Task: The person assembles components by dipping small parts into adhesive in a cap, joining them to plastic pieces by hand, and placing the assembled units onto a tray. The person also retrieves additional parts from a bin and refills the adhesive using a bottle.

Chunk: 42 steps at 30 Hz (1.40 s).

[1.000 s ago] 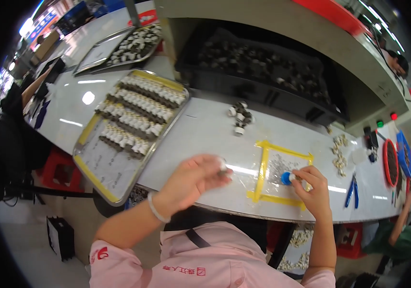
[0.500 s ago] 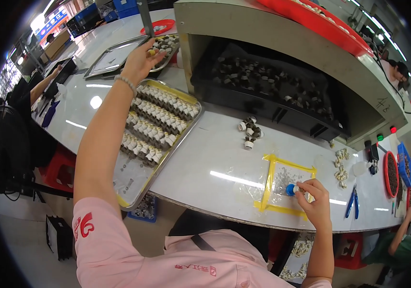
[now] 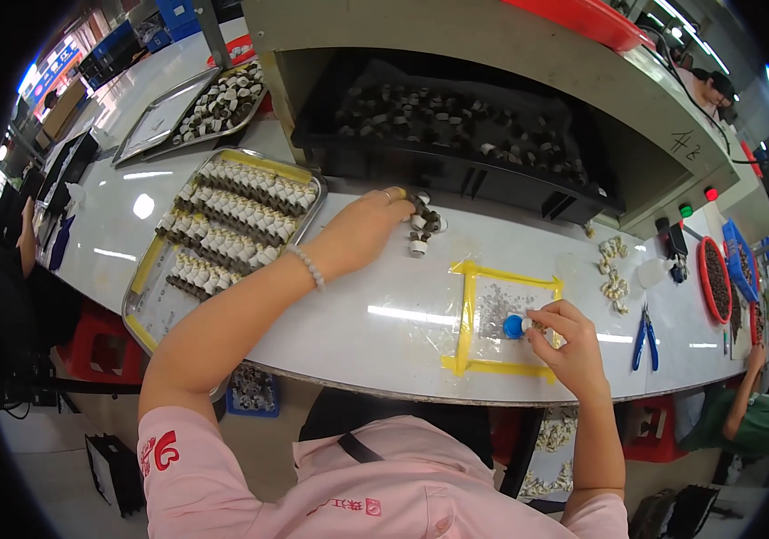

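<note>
A: Central item?
B: Loose cluster point(image 3: 427, 223), small dark pieces with white ends; lay on the white table point(image 3: 393, 287), just in front of the black bin point(image 3: 380, 163).

A: Change noted?
B: The left hand point(image 3: 368, 229), over the far tray point(image 3: 153, 124) half a second earlier, had come back to this cluster. My judgement: the loose pieces now occupied it, while the right kept its place.

A: Hands?
B: Left: fingers narrowed, tips at the cluster's near-left edge; whether a piece was gripped, I could not tell. Right hand point(image 3: 564, 340): fingertips pinched on a small white-ended piece point(image 3: 526, 324), set against a blue round part point(image 3: 513, 326) inside the yellow-taped frame point(image 3: 466, 319).

A: Surroundings?
B: Left, metal tray point(image 3: 153, 310), four rows of pieces. Right, blue-handled pliers point(image 3: 640, 346), untouched.
</note>
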Each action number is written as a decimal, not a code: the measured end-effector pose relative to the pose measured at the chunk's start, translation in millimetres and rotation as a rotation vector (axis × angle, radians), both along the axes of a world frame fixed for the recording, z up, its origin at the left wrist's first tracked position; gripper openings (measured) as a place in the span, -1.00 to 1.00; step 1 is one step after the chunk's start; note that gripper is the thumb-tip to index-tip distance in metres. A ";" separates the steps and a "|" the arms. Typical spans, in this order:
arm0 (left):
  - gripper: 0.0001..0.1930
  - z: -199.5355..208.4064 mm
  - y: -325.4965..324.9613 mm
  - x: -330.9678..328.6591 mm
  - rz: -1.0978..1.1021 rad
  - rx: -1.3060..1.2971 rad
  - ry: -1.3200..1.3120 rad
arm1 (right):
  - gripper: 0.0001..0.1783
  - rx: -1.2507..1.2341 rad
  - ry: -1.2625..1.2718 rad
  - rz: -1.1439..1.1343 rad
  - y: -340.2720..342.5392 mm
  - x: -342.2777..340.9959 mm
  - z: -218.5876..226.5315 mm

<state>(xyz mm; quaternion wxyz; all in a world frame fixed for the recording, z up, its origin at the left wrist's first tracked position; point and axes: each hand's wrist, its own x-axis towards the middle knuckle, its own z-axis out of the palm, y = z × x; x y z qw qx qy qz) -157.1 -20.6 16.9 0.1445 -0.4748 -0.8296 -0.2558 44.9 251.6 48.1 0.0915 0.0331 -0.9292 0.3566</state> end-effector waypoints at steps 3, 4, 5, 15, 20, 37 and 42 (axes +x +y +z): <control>-0.80 -9.8 3.0 -11.7 -0.004 0.008 -0.115 | -0.76 0.001 0.008 0.000 0.6 2.8 0.5; -0.81 -10.9 3.4 -12.3 0.019 0.023 -0.228 | -0.75 -0.001 0.015 0.009 0.9 2.9 0.4; -0.81 -6.9 4.3 -8.9 0.014 0.019 -0.231 | -0.75 -0.004 0.011 0.003 2.1 3.2 -0.3; -0.83 19.9 -12.1 96.5 0.044 0.546 -0.913 | -0.76 -0.087 0.013 0.012 2.4 -3.0 -7.3; -0.76 13.0 -6.2 139.5 0.010 0.575 -1.050 | -0.76 -0.121 0.018 0.024 -0.7 -4.2 -10.1; -0.66 -9.1 23.6 166.8 -0.258 0.782 -1.590 | -0.74 -0.426 -0.006 0.193 -28.0 7.1 1.7; -0.73 -23.6 25.3 167.0 -0.379 1.034 -1.753 | -0.74 -0.463 0.015 0.174 -29.9 8.0 3.3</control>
